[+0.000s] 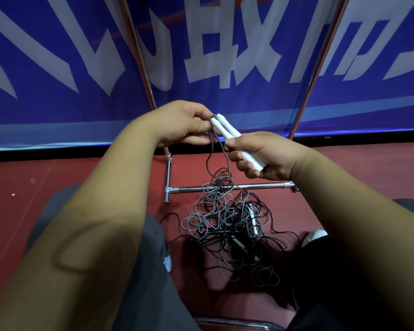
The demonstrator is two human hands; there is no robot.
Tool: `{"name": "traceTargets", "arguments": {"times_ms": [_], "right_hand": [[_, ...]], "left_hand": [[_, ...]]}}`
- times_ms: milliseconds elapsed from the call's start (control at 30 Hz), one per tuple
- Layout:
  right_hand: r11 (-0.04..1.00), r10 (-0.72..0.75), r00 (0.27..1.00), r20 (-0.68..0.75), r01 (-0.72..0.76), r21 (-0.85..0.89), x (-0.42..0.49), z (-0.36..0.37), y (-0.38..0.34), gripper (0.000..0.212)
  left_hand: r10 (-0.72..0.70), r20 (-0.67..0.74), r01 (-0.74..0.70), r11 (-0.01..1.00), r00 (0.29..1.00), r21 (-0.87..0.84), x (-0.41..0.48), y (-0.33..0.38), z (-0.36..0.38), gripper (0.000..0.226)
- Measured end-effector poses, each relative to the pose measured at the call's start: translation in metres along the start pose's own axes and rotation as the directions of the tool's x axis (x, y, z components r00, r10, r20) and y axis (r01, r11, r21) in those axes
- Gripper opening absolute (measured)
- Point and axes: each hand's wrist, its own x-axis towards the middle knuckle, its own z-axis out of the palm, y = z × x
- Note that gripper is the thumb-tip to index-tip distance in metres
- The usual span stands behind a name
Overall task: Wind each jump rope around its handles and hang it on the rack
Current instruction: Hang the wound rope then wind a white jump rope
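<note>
Head view showed both my hands held up over the red floor [58,177]. My right hand [270,156] was curled round two white handles [226,129], held side by side like one stick. My fingers hid the middle of them, so only the ends stuck out. My left hand [184,123] pinched the grey rope [208,160] right at the top tips of the handles. I could not see how the rope joined them there, as my thumb covered that spot. The rope hung down loose from my hands into a big messy pile [232,225] of grey and black ropes on the floor. It was hard to tell one rope from another in there. One more white handle [252,218] peeked out of the pile, maybe with others under it. The rack [249,186] stood behind the pile, its bottom bar on the floor and its poles cut off at the top.
</note>
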Motion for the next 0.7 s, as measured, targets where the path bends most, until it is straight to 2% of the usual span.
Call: {"name": "traceTargets", "arguments": {"times_ms": [67,233,333,433,567,633,700], "right_hand": [[1.0,0.004,1.0,0.014,-0.005,0.009,-0.002,0.001,0.0,0.008],[0.999,0.005,0.998,0.055,-0.007,0.034,-0.002,-0.003,0.001,0.013],[0.997,-0.004,0.996,0.084,-0.003,0.079,-0.003,-0.006,-0.001,0.019],[0.996,-0.013,0.997,0.075,0.006,0.093,-0.001,-0.006,-0.003,0.028],[0.997,-0.057,0.992,-0.114,0.051,-0.056,0.01,-0.009,0.003,0.046],[0.99,-0.092,0.972,-0.218,0.066,-0.125,0.015,-0.01,0.007,0.045],[0.983,-0.132,0.965,-0.225,0.099,-0.154,0.017,-0.008,0.01,0.037]], "left_hand": [[0.013,-0.028,-0.012,0.999,1.0,0.031,-0.002,0.0,-0.003,0.011],[0.122,-0.045,-0.108,0.967,0.992,0.232,-0.009,0.005,-0.009,0.014],[0.116,-0.004,-0.116,0.993,0.993,0.032,-0.011,0.007,-0.003,0.021],[0.058,-0.046,-0.062,0.993,0.997,-0.099,-0.007,0.009,0.004,0.016],[0.008,-0.101,-0.031,0.971,0.995,-0.235,-0.003,0.013,0.013,0.02],[-0.006,-0.106,-0.027,0.951,0.994,-0.307,-0.001,0.014,0.019,0.022],[-0.005,-0.109,-0.036,0.93,0.994,-0.366,0.003,0.014,0.023,0.023]]}}
